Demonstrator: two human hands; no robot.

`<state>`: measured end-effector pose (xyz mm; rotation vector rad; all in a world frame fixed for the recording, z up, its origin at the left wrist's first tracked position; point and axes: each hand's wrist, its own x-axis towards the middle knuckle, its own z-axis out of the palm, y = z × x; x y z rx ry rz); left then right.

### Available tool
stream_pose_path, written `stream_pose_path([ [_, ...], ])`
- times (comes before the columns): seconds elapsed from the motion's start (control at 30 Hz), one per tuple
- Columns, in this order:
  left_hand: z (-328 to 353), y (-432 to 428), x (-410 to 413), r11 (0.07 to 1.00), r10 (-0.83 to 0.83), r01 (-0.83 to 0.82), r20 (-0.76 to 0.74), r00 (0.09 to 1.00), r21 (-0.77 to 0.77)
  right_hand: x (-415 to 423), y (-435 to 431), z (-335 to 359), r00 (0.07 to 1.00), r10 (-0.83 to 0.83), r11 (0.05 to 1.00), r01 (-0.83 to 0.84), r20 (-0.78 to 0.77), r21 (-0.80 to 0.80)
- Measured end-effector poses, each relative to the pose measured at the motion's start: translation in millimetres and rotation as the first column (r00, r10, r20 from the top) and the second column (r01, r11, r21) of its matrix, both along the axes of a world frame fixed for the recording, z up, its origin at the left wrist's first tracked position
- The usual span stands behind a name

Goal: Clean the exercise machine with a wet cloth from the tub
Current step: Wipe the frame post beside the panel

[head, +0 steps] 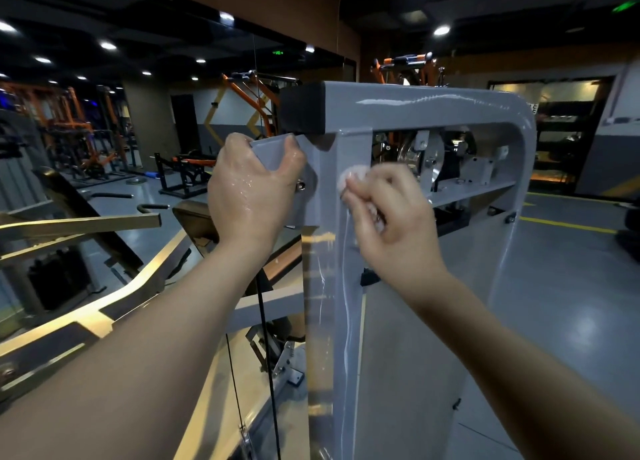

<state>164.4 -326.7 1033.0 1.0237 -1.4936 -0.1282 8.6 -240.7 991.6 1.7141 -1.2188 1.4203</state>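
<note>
two bare hands work at the top corner of the grey exercise machine [433, 109]. the left hand [251, 193], glistening wet, grips a flat grey plate [268, 151] that juts out from the frame just below a black end cap [301, 108]; its fingers [235, 142] curl over the plate's top edge and the thumb clamps the near side. the right hand [394, 220] holds a small pale cloth [353, 177], bunched into a wad, with its fingers [375, 179] curled tight round it. the cloth presses against the upright post [346, 321] of the frame, near the top, just right of the left hand. thin wet streaks run down the post below the cloth. behind the post, inside the frame's opening, sits a shiny metal pulley [420, 158]. a black cable [265, 338] hangs straight down left of the post. glossy grey floor [571, 286] spreads to the right.
</note>
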Motion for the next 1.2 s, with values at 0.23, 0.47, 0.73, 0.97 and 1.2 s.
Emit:
stream_pose_path([
  [0.23, 0.1, 0.3, 0.9, 1.000, -0.016, 0.016, -0.015, 1.000, 0.005, -0.8, -0.7, 36.2, 0.997, 0.005, 1.000, -0.005, 0.083, 0.010],
  [0.47, -0.2, 1.5, 0.0, 0.999, -0.029, 0.029, -0.040, 0.999, 0.016, -4.4, 11.0, -31.5, 0.994, 0.068, 0.990, -0.057, -0.082, 0.132],
  [0.73, -0.6, 0.7, -0.4, 1.000, -0.023, 0.023, -0.034, 0.999, 0.015, 7.3, 5.8, -11.8, 0.997, 0.008, 0.998, -0.013, 0.082, 0.059],
  [0.97, -1.7, -0.8, -1.9, 1.000, -0.006, 0.006, -0.027, 1.000, 0.000, 2.0, 5.3, -11.1, 0.999, 0.036, 0.997, -0.034, -0.025, 0.066],
  [1.2, -2.4, -0.8, -0.8, 1.000, -0.005, 0.005, -0.025, 1.000, -0.006, 2.1, 7.4, -31.3, 0.996, 0.053, 0.992, -0.045, -0.066, 0.116],
])
